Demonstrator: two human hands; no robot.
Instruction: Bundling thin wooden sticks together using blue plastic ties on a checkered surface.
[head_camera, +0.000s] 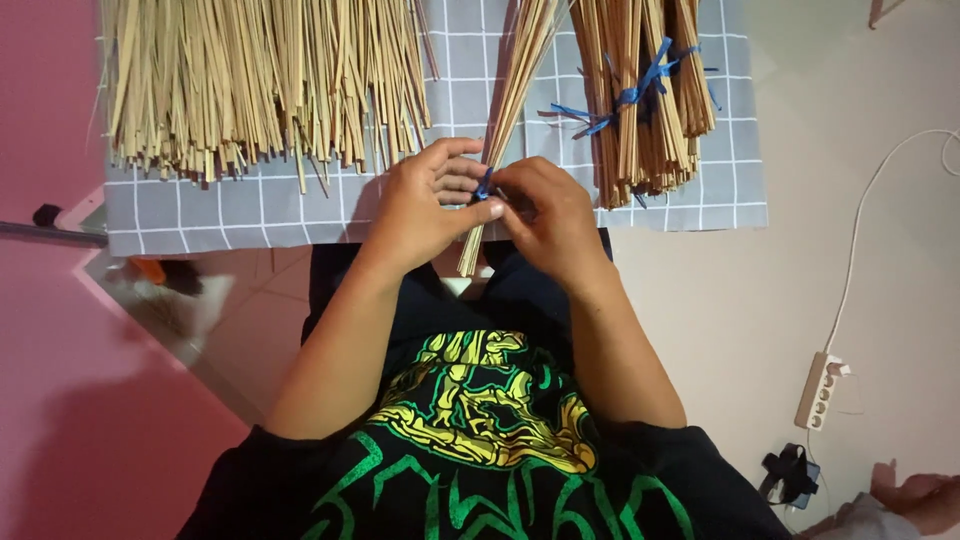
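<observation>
A slim bundle of pale straw-coloured sticks (512, 90) is held upright across the middle of the view, its lower cut ends reaching down just past the hands toward the lap, its upper length running up out of the picture. The sticks are thin, flat and tan, packed close together. A short blue ribbon (485, 186) is seen at the point where the bundle is gripped, mostly hidden by the fingers.

The left hand (425, 205) is wrapped about the bundle from the left, fingers curled round it and the thumb laid along the sticks. The right hand (545, 210) is closed on the bundle and ribbon from the right, its fingertips pinched together at the blue strip.

Beneath the bundle a grey cloth with a white grid (270, 205) is spread on the floor. On its left part a wide loose heap of the same sticks (260, 80) is laid; on its right part tied bundles (645, 90) bound with blue ribbon are stacked. Well apart, at the right, a white power strip (818, 390) with its cable is lying on the pale floor.
</observation>
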